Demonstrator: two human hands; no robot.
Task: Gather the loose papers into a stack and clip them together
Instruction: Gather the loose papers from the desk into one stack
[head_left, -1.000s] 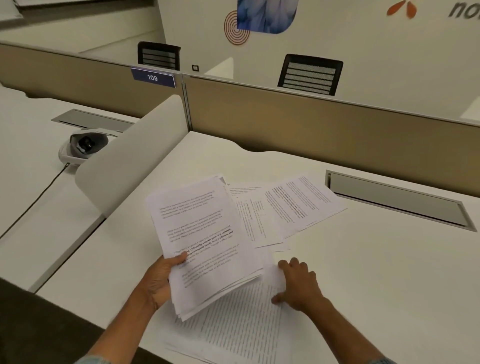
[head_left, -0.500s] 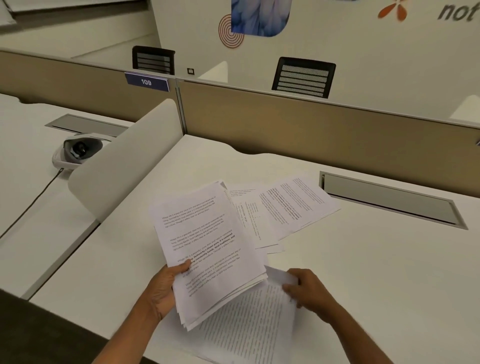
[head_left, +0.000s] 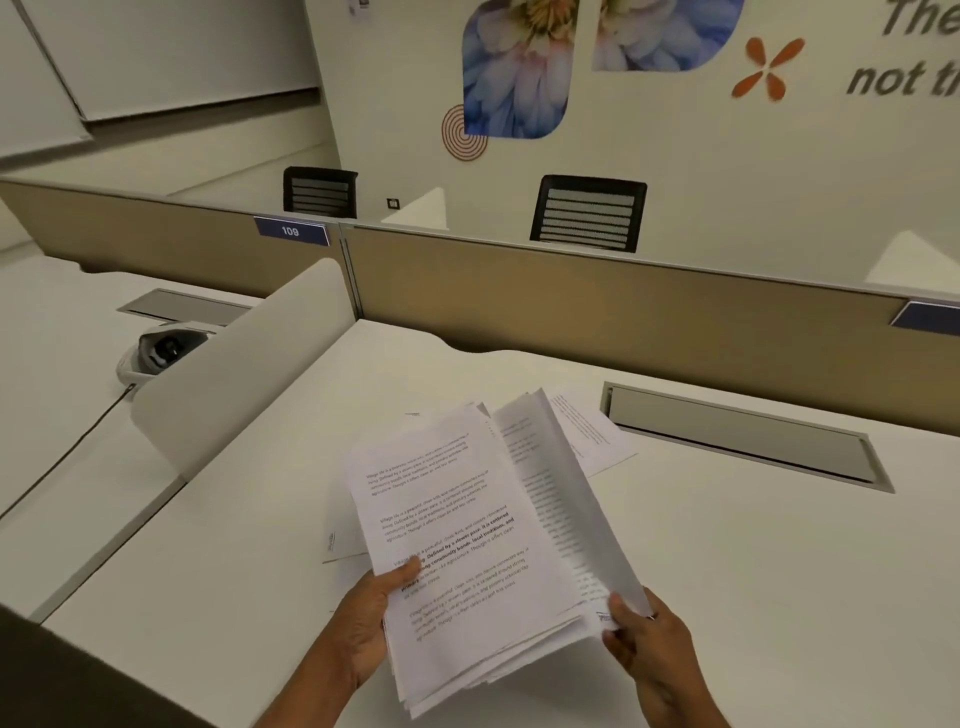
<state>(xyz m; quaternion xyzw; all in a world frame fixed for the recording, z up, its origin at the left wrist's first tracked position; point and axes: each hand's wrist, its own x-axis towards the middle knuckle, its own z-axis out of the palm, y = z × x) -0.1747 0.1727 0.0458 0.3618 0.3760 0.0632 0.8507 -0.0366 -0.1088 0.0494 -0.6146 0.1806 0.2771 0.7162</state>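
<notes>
Head view, one moment, itemised.

Item: stack of papers (head_left: 457, 551), printed sheets, edges uneven, lifted above the near middle of the white desk (head_left: 753, 571). Left hand (head_left: 363, 629) closed on its near left edge, thumb on top over the print, fingers beneath.

Item: raised sheets (head_left: 576, 499), a thin sheaf stood nearly on edge along the stack's right side. Right hand (head_left: 649, 639) pinches their near corner, thumb and fingers closed on the paper, wrist low near the desk.

Item: loose sheet (head_left: 592, 431), flat on the desk at the far right, partly hidden behind the raised sheets. Another sheet (head_left: 343, 535) lies flat under the stack's left side.

Step in hand, as judged: gathering, with the right-hand sheaf being folded onto the stack. Next move calls for laying it flat, collecting the remaining sheets, then squaring the ragged edges against the desk.

Item: clip, not in view; possibly out of frame.

Both forearms enter from the near edge, converging on the stack.
</notes>
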